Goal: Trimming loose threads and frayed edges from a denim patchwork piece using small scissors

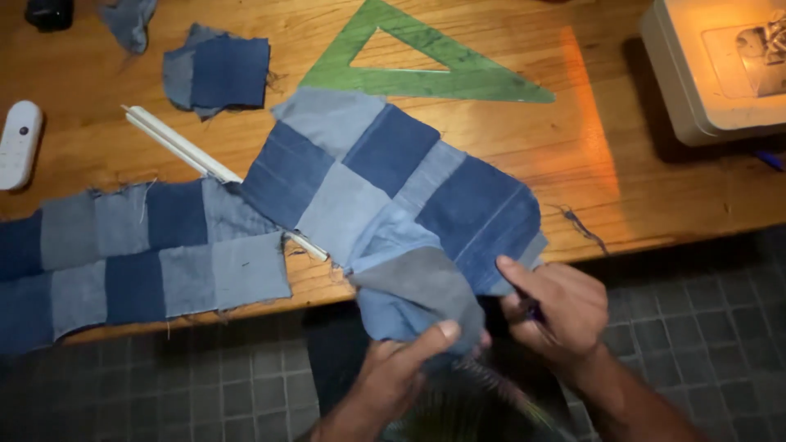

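Observation:
A patchwork of light and dark blue denim squares [393,180] lies slanted across the wooden table [524,131] and hangs over its front edge. My left hand [401,368] pinches the hanging grey-blue end of this patchwork from below, thumb on top. Just to the right, my right hand [553,307] is closed around a small dark tool [532,311] and rests against the cloth's edge. What kind of tool it is I cannot tell.
A second denim patchwork strip [139,254] lies at the left. Also on the table are a green plastic set square [426,74], a white ruler [180,151], loose denim scraps [217,74], a white remote-like device [18,143] and a white sewing machine [712,74]. The floor is grey-tiled [720,303].

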